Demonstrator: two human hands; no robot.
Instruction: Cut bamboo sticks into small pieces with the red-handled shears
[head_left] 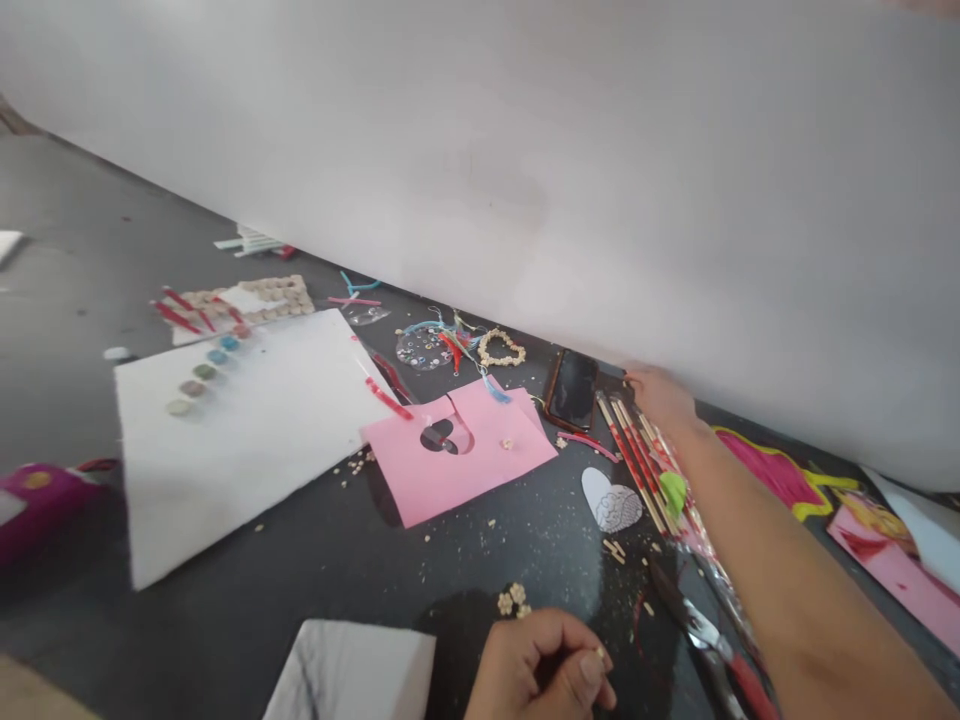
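My left hand [544,668] is low in the head view, thumb and fingers closed in a pinch. A tiny pale bit shows at the fingertips, too small to name. Just beyond it lie several small pale flower-shaped pieces [514,599]. My right hand [664,397] reaches to the wall's foot, beside a small dark object; its fingers are mostly hidden. Near that hand are a black phone [574,388] and a clear packet of wooden sticks [631,455] with red markings. A white paper heart [610,500] lies below the phone. Red-handled pliers [705,630] rest beneath my right forearm.
Pink paper [480,475] with a cut-out hole lies mid-table. Left of it is a white sheet [247,470] with paint pots [204,372]. A beaded heart [501,348] and a bead packet [421,347] sit by the wall. A white block [360,670] stands in front.
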